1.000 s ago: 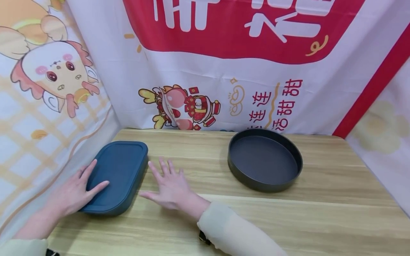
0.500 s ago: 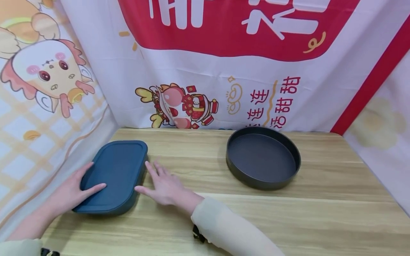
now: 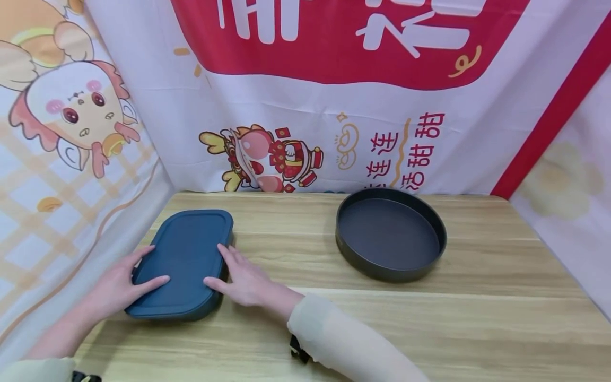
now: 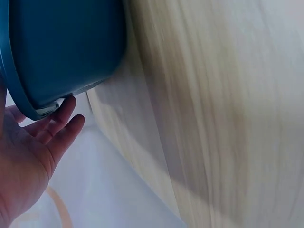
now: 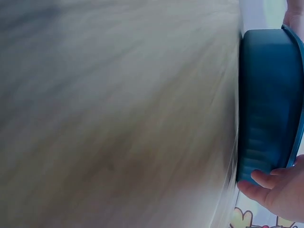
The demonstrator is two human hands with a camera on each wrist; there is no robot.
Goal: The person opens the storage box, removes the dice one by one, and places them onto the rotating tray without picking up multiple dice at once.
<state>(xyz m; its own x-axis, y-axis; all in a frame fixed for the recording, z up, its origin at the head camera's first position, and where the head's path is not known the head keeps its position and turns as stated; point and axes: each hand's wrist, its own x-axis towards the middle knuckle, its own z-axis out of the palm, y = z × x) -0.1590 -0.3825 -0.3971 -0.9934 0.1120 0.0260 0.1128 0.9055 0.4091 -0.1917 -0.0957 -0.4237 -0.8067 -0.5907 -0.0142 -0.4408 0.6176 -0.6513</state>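
Work surface: a pale wood-grain tabletop (image 3: 477,318), lying beneath both hands and extending well to the right of the right hand (image 3: 241,278); straight seams run across it. Its far edge meets a white hanging cloth (image 3: 286,101), lightly creased, directly ahead of the hands. Printed on this cloth: a red panel (image 3: 334,58) with white characters, cut off above; a cartoon dragon figure (image 3: 267,159), lying sideways, ahead of the right hand; and a diagonal red band (image 3: 561,111) farther right. Beside the left hand (image 3: 116,286): a checked cloth (image 3: 28,228) bearing a cartoon creature (image 3: 78,109). Far right of the right hand: a pale cloth (image 3: 587,233), flower-printed. Lighting: even, shadows soft.
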